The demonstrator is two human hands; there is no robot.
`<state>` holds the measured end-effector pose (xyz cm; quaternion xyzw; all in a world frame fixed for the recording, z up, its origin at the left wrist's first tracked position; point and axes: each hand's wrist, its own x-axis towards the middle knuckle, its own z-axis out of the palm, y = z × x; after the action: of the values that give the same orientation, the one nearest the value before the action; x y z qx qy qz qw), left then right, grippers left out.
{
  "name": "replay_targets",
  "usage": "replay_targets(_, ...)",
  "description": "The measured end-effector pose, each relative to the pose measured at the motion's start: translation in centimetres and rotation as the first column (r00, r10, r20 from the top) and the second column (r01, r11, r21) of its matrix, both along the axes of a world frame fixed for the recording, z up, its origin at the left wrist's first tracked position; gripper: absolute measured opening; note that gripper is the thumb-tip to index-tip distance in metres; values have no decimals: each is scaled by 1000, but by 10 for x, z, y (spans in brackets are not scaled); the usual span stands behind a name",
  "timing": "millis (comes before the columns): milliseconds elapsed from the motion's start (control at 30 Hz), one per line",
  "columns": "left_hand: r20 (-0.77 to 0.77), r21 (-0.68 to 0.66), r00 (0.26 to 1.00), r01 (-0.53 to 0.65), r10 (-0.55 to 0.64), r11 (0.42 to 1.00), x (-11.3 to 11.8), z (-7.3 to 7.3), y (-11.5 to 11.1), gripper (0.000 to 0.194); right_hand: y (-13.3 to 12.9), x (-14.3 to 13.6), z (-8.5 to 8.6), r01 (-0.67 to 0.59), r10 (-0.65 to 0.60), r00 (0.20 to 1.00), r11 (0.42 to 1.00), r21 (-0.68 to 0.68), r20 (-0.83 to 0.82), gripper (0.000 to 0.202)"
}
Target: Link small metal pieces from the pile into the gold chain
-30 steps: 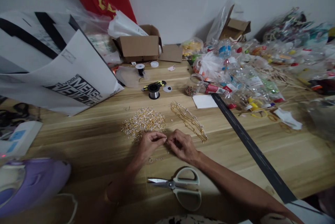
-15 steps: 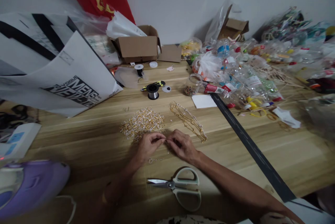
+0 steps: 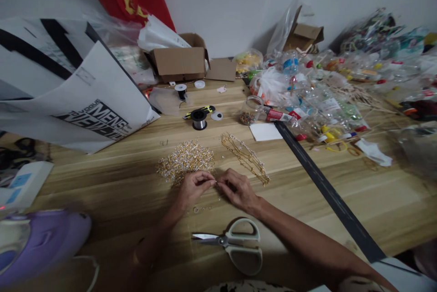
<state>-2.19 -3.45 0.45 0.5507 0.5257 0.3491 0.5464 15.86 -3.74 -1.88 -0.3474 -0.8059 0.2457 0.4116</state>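
Note:
My left hand (image 3: 195, 187) and my right hand (image 3: 237, 188) meet at the fingertips, each pinching something too small to make out. Just beyond my left hand lies a pile of gold and silver pieces (image 3: 184, 159). Gold and silver chains (image 3: 246, 157) are laid out beyond and to the right of my right hand. Below my fingers a short chain with a ring (image 3: 195, 209) rests on the wooden table (image 3: 136, 178). Scissors (image 3: 223, 240) with pale handles lie nearest to me, blades partly apart.
Wire spools (image 3: 199, 120), a yellow-black cutter (image 3: 208, 109) and a jar of beads (image 3: 250, 110) stand farther back. Plastic bottles (image 3: 329, 105) crowd the right. A white bag (image 3: 112, 96) and a purple iron (image 3: 44, 242) are on the left; a dark strip (image 3: 324, 187) crosses the right.

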Motion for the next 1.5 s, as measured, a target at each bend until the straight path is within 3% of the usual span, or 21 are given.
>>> replay_targets(400,-79,81,994,81,-75,993,0,5,-1,13,0,-1,3,-6,6,1000,1000,-3,0,12)
replay_targets(567,-140,111,990,37,-21,993,0,8,-2,12,-1,0,1,40,-40,999,999,-3,26,6)
replay_targets(733,-175,175,985,16,15,984,0,3,-2,9,-1,0,1,43,-42,999,999,-2,26,21)
replay_targets(1000,-135,140,991,14,5,990,3,4,-3,10,0,-1,-1,-1,1,1000,1000,-6,22,7)
replay_targets(1367,-139,125,990,23,-5,992,2,3,-3,10,1,0,2,-15,17,997,1000,-22,73,14)
replay_targets(1500,-137,151,989,-31,52,988,-3,-1,0,10,1,1,1,-18,20,996,1000,-23,84,16)
